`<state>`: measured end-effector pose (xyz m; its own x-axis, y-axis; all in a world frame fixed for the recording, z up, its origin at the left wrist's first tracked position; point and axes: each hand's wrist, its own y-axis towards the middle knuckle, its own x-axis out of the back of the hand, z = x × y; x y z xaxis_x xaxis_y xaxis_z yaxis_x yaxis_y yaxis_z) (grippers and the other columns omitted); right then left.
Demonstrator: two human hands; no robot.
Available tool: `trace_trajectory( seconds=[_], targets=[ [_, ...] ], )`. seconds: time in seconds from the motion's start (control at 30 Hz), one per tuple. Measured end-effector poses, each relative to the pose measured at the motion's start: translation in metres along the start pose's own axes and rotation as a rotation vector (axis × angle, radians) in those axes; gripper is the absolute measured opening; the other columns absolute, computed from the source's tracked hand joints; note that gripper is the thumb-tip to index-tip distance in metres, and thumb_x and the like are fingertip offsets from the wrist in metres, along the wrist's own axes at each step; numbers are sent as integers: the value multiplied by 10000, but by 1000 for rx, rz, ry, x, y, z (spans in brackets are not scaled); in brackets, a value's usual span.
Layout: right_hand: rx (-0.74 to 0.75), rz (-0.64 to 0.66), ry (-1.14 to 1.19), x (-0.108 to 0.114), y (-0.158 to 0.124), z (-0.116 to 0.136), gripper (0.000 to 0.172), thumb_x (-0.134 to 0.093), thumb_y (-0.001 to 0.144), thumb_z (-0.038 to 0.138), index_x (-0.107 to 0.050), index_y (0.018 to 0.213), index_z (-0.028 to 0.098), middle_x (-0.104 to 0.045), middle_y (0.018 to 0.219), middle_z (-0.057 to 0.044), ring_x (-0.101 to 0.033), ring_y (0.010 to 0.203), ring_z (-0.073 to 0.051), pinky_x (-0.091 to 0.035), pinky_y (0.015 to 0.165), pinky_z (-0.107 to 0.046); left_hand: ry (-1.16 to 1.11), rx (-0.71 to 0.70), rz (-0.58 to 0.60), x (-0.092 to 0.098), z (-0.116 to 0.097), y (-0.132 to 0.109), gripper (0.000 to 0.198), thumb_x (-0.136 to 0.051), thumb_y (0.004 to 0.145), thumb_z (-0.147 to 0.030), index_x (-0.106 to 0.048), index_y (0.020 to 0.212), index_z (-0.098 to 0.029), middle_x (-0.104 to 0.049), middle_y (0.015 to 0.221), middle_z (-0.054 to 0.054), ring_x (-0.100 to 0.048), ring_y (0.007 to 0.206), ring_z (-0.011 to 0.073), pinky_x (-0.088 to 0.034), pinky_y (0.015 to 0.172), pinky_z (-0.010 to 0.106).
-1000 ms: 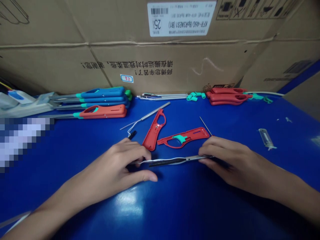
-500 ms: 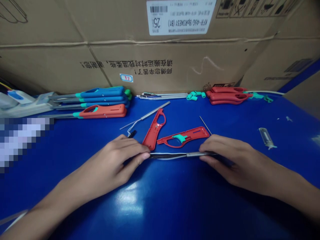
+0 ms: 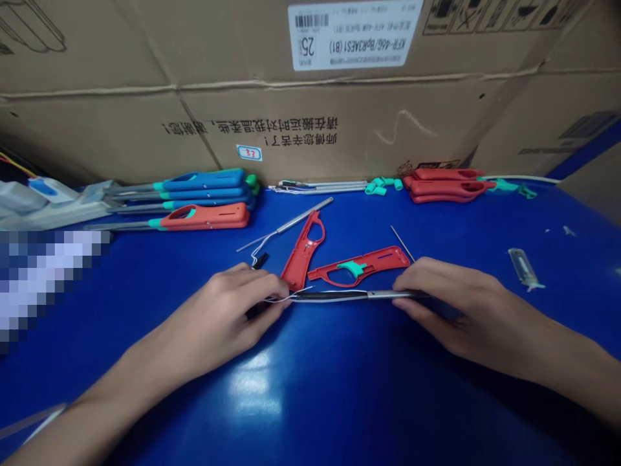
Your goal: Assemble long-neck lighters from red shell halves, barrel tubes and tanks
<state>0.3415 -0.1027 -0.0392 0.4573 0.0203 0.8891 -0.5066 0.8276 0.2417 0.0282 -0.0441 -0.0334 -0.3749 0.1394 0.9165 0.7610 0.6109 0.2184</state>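
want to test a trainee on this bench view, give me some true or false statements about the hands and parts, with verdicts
1. The turquoise plastic trigger sits in the red plastic shell half nearer the right hand. True.
2. The left hand holds that trigger. False: it grips the black end of the slim silver-and-black rod.
3. The right hand grips this rod's silver part. True.
4. All lighters at the back left have red handles. False: blue-handled lighters lie behind an orange-red one.
5. The short turquoise plastic tubes lie left of the red plastic handles. True.
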Motion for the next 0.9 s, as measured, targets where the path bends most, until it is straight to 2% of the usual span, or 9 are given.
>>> trace_trajectory(
  seconds=[0.23, 0.47, 0.67, 0.9],
  targets=[
    [4, 7, 3, 1, -2, 0, 78, -522, 935, 199, -573, 992, 215, -590, 901, -30, -574, 766, -156, -444, 665, -287, -30, -14, 5, 2, -1, 0, 119, -537, 929, -207, -652, 905, -185, -678, 831, 6, -618, 771, 145, -446, 795, 310],
    [-7, 31, -31, 0, 0, 0, 91, -504, 938, 206, -589, 968, 212, -589, 885, -32, -571, 756, -162, -437, 650, -294, -15, -38, 5, 2, -1, 1, 136, -539, 925, -229, -669, 934, -188, -689, 871, 23, -627, 780, 153, -448, 793, 324],
    [4, 18, -18, -3, 0, 1, 90, -509, 938, 200, -588, 977, 211, -595, 893, -30, -577, 757, -157, -444, 663, -291, 68, -62, 31, 0, -3, 1, 114, -583, 897, -275, -662, 896, -193, -674, 951, 44, -597, 928, 206, -443, 858, 379],
    [-37, 110, -8, -6, 2, 8, 117, -481, 958, 224, -595, 984, 220, -590, 903, -31, -580, 756, -160, -455, 661, -301, 87, -164, -41, -6, -15, 2, 197, -622, 899, -272, -626, 1068, -172, -667, 1034, 74, -577, 962, 219, -433, 853, 393]
  ],
)
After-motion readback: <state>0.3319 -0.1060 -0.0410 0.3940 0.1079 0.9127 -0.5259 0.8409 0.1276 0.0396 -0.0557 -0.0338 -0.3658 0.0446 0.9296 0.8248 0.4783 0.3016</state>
